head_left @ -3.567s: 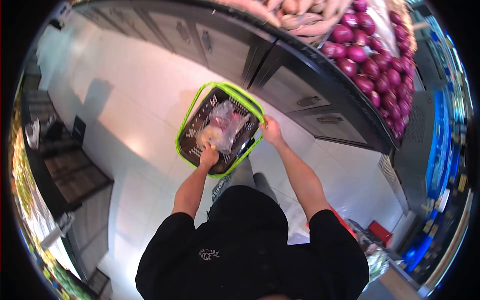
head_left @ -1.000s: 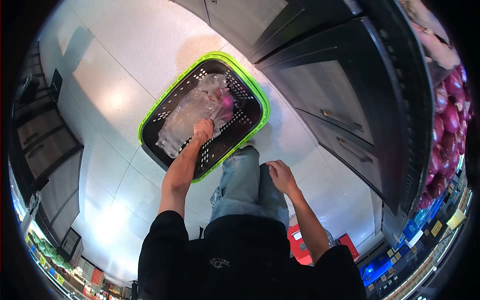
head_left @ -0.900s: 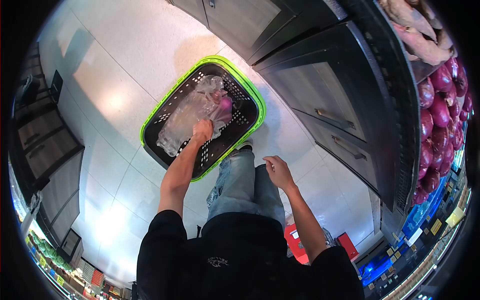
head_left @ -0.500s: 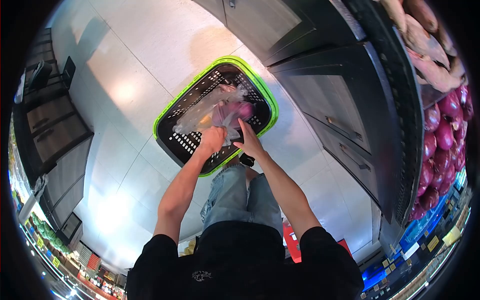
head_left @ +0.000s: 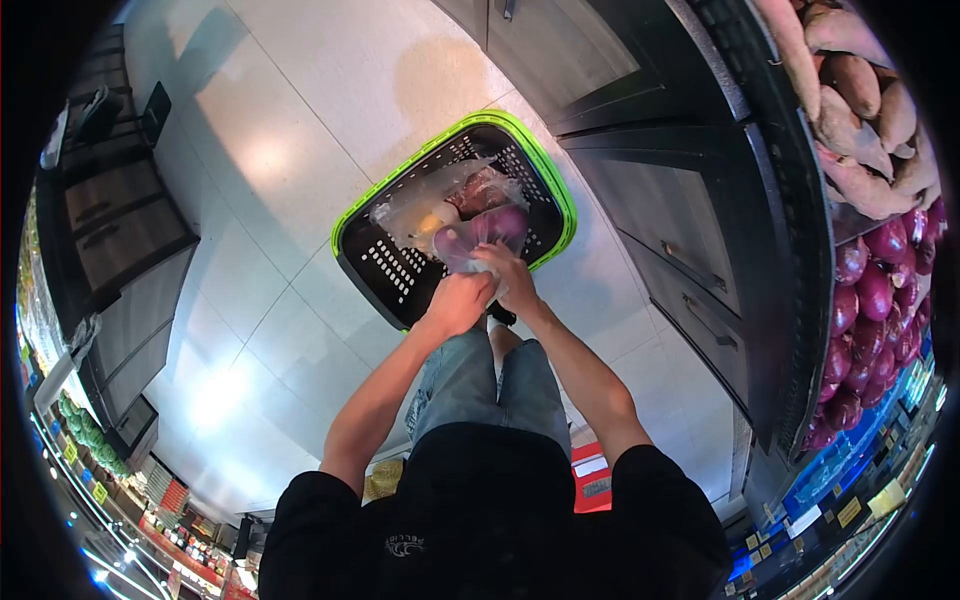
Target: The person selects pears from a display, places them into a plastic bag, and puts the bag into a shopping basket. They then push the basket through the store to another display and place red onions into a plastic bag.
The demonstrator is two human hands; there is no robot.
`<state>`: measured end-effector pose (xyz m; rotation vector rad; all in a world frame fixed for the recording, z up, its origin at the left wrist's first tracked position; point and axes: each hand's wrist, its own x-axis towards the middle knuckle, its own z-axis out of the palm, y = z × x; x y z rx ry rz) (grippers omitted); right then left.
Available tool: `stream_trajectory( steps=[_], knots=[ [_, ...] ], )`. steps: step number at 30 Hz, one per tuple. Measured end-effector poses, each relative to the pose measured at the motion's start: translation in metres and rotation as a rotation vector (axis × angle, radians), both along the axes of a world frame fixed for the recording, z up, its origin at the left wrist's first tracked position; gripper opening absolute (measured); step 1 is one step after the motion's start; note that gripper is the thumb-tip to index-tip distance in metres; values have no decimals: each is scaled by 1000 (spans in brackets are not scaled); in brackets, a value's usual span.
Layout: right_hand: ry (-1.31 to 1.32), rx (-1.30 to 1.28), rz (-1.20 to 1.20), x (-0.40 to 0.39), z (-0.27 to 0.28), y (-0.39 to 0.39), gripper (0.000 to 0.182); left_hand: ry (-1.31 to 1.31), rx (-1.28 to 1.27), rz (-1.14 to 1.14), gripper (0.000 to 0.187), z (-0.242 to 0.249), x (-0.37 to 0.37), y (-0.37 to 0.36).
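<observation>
A clear plastic bag of red onions (head_left: 502,226) is between my hands, over the near side of a black shopping basket with a green rim (head_left: 566,205). My left hand (head_left: 462,303) is closed on the gathered neck of this bag. Right beside it, my right hand (head_left: 510,280) pinches the same neck, its fingertips against the plastic. Farther inside the basket lies another clear bag (head_left: 402,208), with something yellowish and pale in it. A reddish-brown item (head_left: 482,190) rests behind the onions, partly covered by plastic.
The basket stands on a pale tiled floor (head_left: 300,150) in front of my legs. Dark cabinets (head_left: 660,210) line the right, below a display of loose red onions (head_left: 870,310) and sweet potatoes (head_left: 850,90). More dark cabinets (head_left: 130,250) stand at the left.
My right hand has closed from spread fingers onto the bag's neck beside my left hand. The onion bag has come nearer to me, and the reddish-brown item behind it shows more.
</observation>
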<state>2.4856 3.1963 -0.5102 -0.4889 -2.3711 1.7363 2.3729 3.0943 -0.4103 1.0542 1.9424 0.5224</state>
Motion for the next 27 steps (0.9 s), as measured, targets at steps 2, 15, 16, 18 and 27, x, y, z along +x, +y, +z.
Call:
stream_trajectory(
  steps=[2,15,16,18,27],
  knots=[
    [24,-40,82,0,25,0,46,-50,68,74,18,25,9,-6],
    [237,248,-186,16,209,-20,23,-115,317,8,20,238,23,-9],
    [242,291,-218,24,225,-15,23,-188,200,2,21,251,19,-9],
    [231,43,-368,38,271,-4,32,-313,360,165,22,236,12,-14],
    [448,-187,-813,121,393,43,46,-1470,-117,468,55,201,74,75]
  ],
)
